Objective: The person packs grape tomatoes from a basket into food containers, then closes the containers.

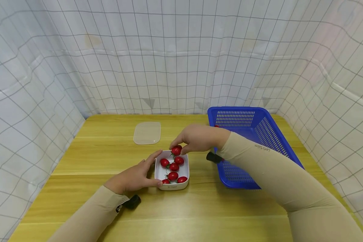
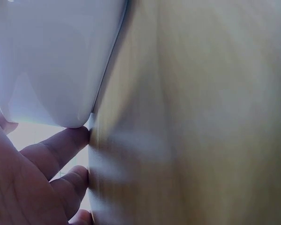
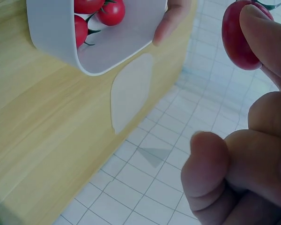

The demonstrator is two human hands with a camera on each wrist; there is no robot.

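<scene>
My right hand pinches a red cherry tomato with a green stalk between thumb and fingers, over the back part of a white square container. Several more cherry tomatoes with green stalks lie inside that container. At its left side my left hand holds the container, thumb at the front corner and index finger at the back corner. In the left wrist view, fingertips rest close against the container's lower wall and the table.
A blue plastic basket stands on the right, partly covered by the right forearm, with a bit of red showing at its left wall. Behind the container lies a flat translucent lid. White grid-patterned curtains surround the wooden table.
</scene>
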